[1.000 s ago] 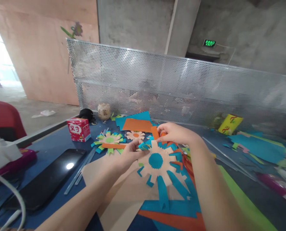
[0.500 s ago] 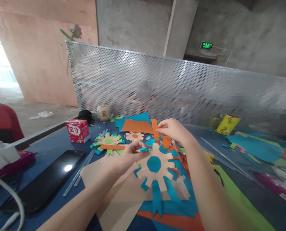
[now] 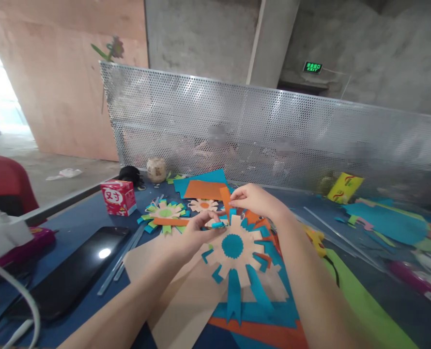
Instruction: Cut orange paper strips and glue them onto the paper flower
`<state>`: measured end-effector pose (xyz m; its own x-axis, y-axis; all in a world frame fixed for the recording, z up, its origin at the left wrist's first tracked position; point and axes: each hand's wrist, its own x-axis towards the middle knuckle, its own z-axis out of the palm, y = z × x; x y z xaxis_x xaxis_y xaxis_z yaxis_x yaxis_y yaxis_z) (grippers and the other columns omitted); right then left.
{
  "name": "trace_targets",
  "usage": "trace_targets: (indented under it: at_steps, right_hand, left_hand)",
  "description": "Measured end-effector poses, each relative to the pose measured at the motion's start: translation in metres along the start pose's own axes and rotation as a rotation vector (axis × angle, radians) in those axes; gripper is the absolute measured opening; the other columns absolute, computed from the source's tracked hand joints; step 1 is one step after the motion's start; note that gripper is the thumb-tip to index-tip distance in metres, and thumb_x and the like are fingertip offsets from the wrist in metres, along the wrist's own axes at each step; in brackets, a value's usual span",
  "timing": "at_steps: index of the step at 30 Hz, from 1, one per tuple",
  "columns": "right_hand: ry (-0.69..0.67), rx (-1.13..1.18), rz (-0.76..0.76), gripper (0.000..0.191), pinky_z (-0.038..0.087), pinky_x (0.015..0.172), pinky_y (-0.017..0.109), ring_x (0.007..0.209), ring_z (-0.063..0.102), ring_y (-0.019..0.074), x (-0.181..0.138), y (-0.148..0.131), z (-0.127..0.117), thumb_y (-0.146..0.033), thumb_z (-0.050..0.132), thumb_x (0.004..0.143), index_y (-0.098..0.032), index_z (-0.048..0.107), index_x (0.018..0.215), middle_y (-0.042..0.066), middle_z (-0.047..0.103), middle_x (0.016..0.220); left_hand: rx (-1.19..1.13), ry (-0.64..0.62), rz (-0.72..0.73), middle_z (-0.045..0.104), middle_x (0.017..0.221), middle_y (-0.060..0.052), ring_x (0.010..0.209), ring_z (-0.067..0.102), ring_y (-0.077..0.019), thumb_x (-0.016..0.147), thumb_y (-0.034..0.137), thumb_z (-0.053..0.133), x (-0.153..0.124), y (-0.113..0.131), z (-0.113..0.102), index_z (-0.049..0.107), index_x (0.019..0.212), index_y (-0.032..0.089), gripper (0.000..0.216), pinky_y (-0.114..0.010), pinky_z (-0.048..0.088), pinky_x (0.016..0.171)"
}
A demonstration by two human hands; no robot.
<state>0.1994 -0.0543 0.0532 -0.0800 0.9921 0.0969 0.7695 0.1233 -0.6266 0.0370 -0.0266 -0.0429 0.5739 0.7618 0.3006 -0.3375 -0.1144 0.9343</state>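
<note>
A cream and blue felt-like flower (image 3: 215,261) with a scalloped blue centre (image 3: 232,246) and strip petals lies in front of me, two blue tails hanging below it. At its upper left edge, my left hand (image 3: 197,232) is closed, pinching the flower beside a curled blue petal (image 3: 217,225). My right hand (image 3: 253,199) pinches an orange strip (image 3: 225,196) by its side, above the flower's top petals. The strip's lower end reaches down to the flower's rim; whether it touches I cannot tell.
Two finished-looking flowers, one green and blue (image 3: 164,211) and one cream and orange (image 3: 203,205), lie behind. A yellow glue gun (image 3: 314,238) sits at right, a phone (image 3: 70,271) and red box (image 3: 118,198) at left. Glue sticks (image 3: 123,257) and coloured sheets surround the work.
My right hand has moved slightly left and down, bringing the orange strip, now tilted, closer to the flower's top edge. My left hand still pinches the flower.
</note>
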Motion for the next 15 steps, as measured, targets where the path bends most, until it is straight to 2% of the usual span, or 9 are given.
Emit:
trace_targets:
  at_steps: [3, 6, 9, 12, 15]
  right_hand:
    - [-0.046, -0.095, -0.003, 0.010, 0.043, 0.053, 0.023, 0.057, 0.061, 0.0143, -0.002, -0.004, 0.000, -0.022, 0.052, 0.070, -0.016, 0.058, 0.066, 0.003, 0.064, 0.062]
    - [-0.135, -0.066, -0.007, 0.013, 0.042, 0.053, 0.022, 0.062, 0.060, 0.0140, -0.006, -0.009, -0.002, -0.026, 0.051, 0.072, -0.016, 0.059, 0.068, 0.003, 0.065, 0.064]
    - [-0.153, -0.080, -0.012, 0.023, 0.041, 0.055, 0.023, 0.064, 0.059, 0.0136, -0.009, -0.012, -0.006, -0.035, 0.049, 0.075, -0.017, 0.060, 0.067, 0.003, 0.066, 0.069]
    - [-0.183, -0.091, -0.033, 0.024, 0.042, 0.057, 0.023, 0.068, 0.059, 0.0148, -0.010, -0.009, -0.008, -0.040, 0.053, 0.072, -0.018, 0.062, 0.072, 0.003, 0.066, 0.075]
    - [-0.234, -0.019, -0.052, 0.026, 0.043, 0.060, 0.023, 0.075, 0.059, 0.0157, -0.009, -0.003, -0.005, -0.030, 0.063, 0.064, -0.018, 0.061, 0.087, 0.004, 0.066, 0.084]
  left_hand:
    - [-0.007, 0.000, 0.008, 0.055, 0.107, -0.004, 0.100, 0.049, -0.0180, 0.063, 0.021, 0.065, 0.000, -0.002, 0.000, 0.048, 0.068, 0.017, 0.018, -0.027, 0.042, 0.075]
    - [0.031, 0.057, -0.003, 0.056, 0.089, 0.000, 0.076, 0.053, -0.0108, 0.063, 0.022, 0.065, 0.001, -0.001, 0.000, 0.049, 0.071, 0.017, 0.019, -0.022, 0.041, 0.064]
    - [0.080, 0.097, -0.022, 0.051, 0.071, 0.004, 0.058, 0.046, -0.0055, 0.063, 0.024, 0.066, 0.000, 0.001, 0.000, 0.049, 0.072, 0.017, 0.020, -0.017, 0.035, 0.053]
    - [0.067, 0.098, -0.043, 0.049, 0.065, 0.005, 0.055, 0.044, -0.0052, 0.062, 0.024, 0.066, 0.000, 0.003, 0.000, 0.048, 0.072, 0.017, 0.022, -0.017, 0.034, 0.052]
    - [0.066, 0.089, -0.024, 0.050, 0.068, 0.004, 0.060, 0.046, -0.0061, 0.062, 0.024, 0.066, 0.001, 0.002, 0.000, 0.049, 0.073, 0.017, 0.021, -0.017, 0.036, 0.056]
